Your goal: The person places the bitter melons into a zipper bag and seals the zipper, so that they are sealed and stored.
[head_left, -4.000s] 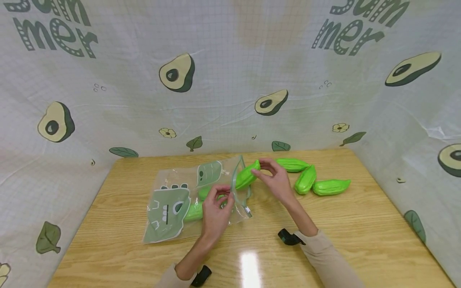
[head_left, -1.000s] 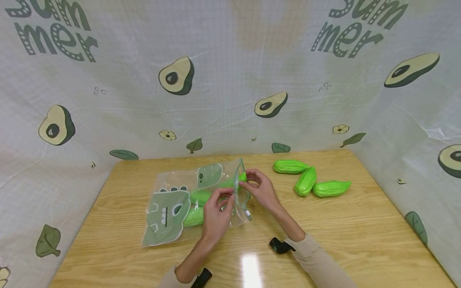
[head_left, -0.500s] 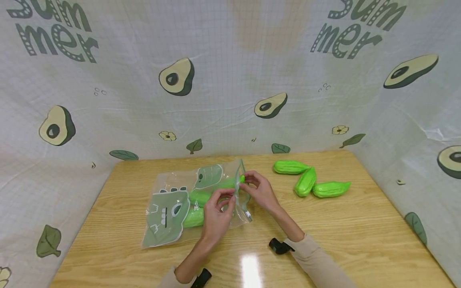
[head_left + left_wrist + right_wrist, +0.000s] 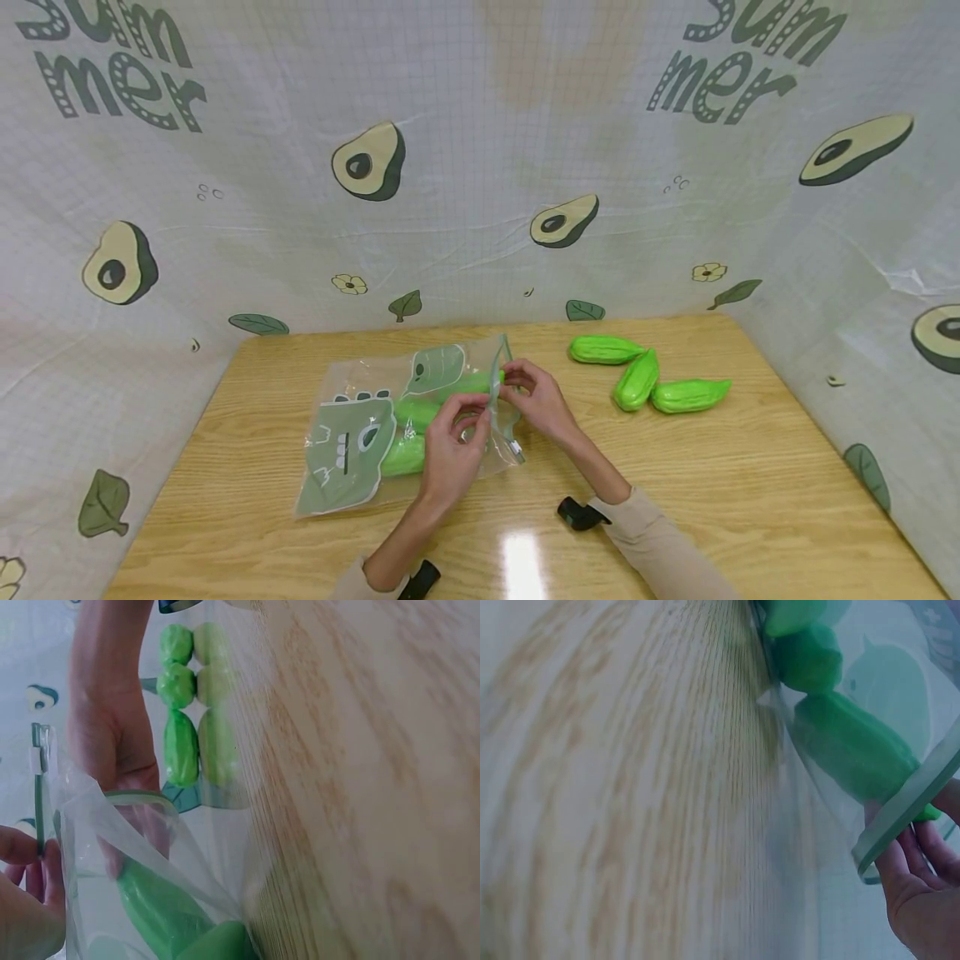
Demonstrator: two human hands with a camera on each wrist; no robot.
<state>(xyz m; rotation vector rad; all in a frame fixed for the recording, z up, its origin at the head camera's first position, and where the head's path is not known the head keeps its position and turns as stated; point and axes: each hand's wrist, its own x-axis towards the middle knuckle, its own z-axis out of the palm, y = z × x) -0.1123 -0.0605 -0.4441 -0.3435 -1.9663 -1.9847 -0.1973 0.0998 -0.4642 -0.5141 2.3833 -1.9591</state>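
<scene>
A clear zipper bag (image 4: 352,487) with a green dinosaur print lies on the table, its mouth facing right. My left hand (image 4: 452,458) pinches the near edge of that mouth between thumb and fingers. Through the mouth reaches my right hand (image 4: 546,410), thumb and fingers pinching the tip of a bright green ribbed bitter melon (image 4: 855,746), most of which is inside the bag. Two more bitter melons are in the bag, one in the middle (image 4: 416,414) and one nearer me (image 4: 403,456). In the left wrist view the right hand's fingertips show through the plastic at the melon's end.
Three more bitter melons lie close together at the back right: one at the back (image 4: 603,349), one slanted (image 4: 636,381) and one to the right (image 4: 692,396). A zipper slider (image 4: 516,448) sits at the bag's near corner. A printed cloth (image 4: 465,275) surrounds the wooden table (image 4: 637,467).
The right hand has moved left and pushed the bitter melon through the mouth, from half outside to almost wholly inside the bag. The left hand keeps its pinch on the bag.
</scene>
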